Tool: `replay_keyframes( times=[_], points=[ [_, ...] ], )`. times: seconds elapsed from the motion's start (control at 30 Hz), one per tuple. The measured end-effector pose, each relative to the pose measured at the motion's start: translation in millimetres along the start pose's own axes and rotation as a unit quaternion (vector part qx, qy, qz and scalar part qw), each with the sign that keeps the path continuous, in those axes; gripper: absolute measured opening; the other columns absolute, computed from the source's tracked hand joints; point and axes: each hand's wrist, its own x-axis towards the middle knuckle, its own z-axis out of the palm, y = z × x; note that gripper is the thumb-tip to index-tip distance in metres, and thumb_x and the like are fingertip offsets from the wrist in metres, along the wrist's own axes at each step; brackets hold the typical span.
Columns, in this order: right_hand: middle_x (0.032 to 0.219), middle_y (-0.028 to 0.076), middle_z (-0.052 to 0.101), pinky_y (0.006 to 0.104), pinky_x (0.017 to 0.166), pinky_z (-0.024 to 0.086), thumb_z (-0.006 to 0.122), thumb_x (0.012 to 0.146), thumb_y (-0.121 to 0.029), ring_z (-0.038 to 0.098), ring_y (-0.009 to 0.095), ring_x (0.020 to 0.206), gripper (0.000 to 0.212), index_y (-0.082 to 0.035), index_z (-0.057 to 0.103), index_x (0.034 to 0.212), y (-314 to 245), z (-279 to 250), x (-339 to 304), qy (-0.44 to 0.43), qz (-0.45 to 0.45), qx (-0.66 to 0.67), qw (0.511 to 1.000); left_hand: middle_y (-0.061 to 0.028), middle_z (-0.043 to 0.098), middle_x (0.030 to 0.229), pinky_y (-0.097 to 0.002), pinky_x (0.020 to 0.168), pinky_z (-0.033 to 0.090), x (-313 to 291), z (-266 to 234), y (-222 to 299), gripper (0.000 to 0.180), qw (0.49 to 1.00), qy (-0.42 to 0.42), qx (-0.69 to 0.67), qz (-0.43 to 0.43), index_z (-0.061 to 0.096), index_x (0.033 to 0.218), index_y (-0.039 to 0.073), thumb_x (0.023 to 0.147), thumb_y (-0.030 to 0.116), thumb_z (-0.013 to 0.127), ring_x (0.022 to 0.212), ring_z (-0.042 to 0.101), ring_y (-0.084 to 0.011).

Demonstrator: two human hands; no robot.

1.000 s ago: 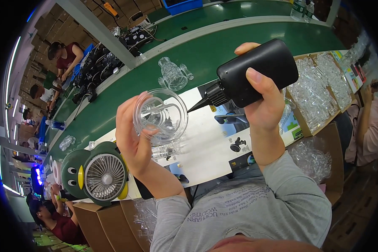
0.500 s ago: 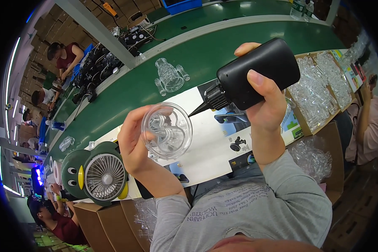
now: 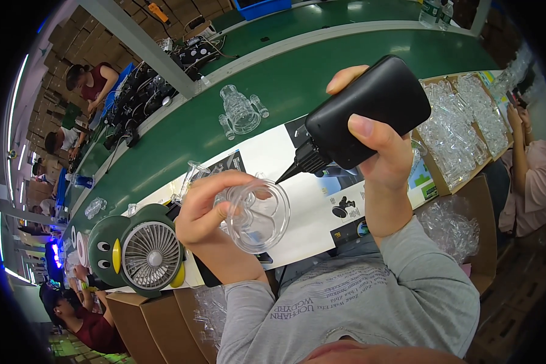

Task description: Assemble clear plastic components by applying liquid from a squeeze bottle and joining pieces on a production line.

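Note:
My left hand (image 3: pixel 207 209) is closed on a clear plastic part (image 3: pixel 262 225), whose round rimmed end faces me; the fingers cover some of its body. In my right hand (image 3: pixel 385 145) is a black squeeze bottle (image 3: pixel 370 109) with a tapered nozzle (image 3: pixel 296 168), tilted down to the left. The nozzle's tip is at the upper rim of the round end; I cannot tell whether it touches. Beyond my hands, a similar clear plastic part (image 3: pixel 242 110) with small side pieces stands on the green table (image 3: pixel 321 67).
A penguin-shaped fan (image 3: pixel 145 255) stands at the left. White printed sheets (image 3: pixel 297 224) lie beneath my hands. Boxes of clear plastic pieces (image 3: pixel 452 127) are at the right, and an open carton (image 3: pixel 151 321) is at the lower left. Other people (image 3: pixel 97 85) sit at both sides.
The clear part has turned and shifted slightly down and right, showing more of its body behind my left hand. The bottle has moved a little left and down, its nozzle staying by the rim.

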Motion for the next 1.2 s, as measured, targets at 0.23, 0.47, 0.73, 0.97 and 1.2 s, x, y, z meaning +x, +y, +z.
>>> replay_keyframes(
  times=[0.23, 0.47, 0.73, 0.97, 1.2],
  points=[
    [0.097, 0.017, 0.055, 0.0260, 0.062, 0.052, 0.060, 0.065, -0.009, 0.059, 0.016, 0.072, 0.039, 0.003, 0.048, 0.100, 0, 0, -2, -0.011, 0.015, -0.006, 1.000, -0.0175, 0.063, 0.094, -0.0326, 0.077, 0.047, 3, -6, 2, 0.041, 0.996, -0.074, 0.035, -0.033, 0.054, 0.107, -0.007, 0.088, 0.029, 0.051, 0.088, 0.062, -0.0272],
    [0.093, 0.015, 0.056, 0.0250, 0.062, 0.051, 0.062, 0.062, -0.013, 0.059, 0.015, 0.071, 0.038, 0.002, 0.052, 0.095, -1, 5, -3, -0.016, 0.013, -0.014, 1.000, -0.0160, 0.063, 0.094, -0.0341, 0.076, 0.047, 10, -10, 8, 0.038, 0.984, -0.144, 0.103, -0.031, 0.054, 0.108, -0.006, 0.088, 0.026, 0.052, 0.086, 0.062, -0.0280],
    [0.089, 0.014, 0.058, 0.0252, 0.064, 0.050, 0.063, 0.059, -0.014, 0.059, 0.017, 0.071, 0.040, 0.002, 0.053, 0.094, -1, 10, -4, -0.020, 0.009, -0.012, 1.000, -0.0154, 0.063, 0.093, -0.0348, 0.075, 0.047, 16, -6, 12, 0.035, 0.971, -0.182, 0.135, -0.073, 0.056, 0.107, -0.004, 0.087, 0.025, 0.053, 0.084, 0.062, -0.0283],
    [0.088, 0.014, 0.059, 0.0248, 0.065, 0.049, 0.067, 0.059, -0.016, 0.058, 0.016, 0.072, 0.039, 0.001, 0.054, 0.091, -2, 11, -7, -0.035, 0.011, -0.003, 0.999, -0.0150, 0.062, 0.090, -0.0341, 0.074, 0.047, 18, -4, 12, 0.036, 0.966, -0.181, 0.164, -0.080, 0.056, 0.107, -0.003, 0.086, 0.027, 0.054, 0.083, 0.062, -0.0278],
    [0.088, 0.014, 0.059, 0.0245, 0.066, 0.048, 0.068, 0.059, -0.018, 0.057, 0.016, 0.072, 0.040, 0.001, 0.054, 0.092, -2, 12, -9, -0.052, 0.015, -0.019, 0.998, -0.0151, 0.062, 0.087, -0.0345, 0.072, 0.047, 19, -1, 12, 0.034, 0.965, -0.175, 0.177, -0.082, 0.056, 0.107, -0.003, 0.087, 0.024, 0.054, 0.080, 0.061, -0.0275]
  ],
)
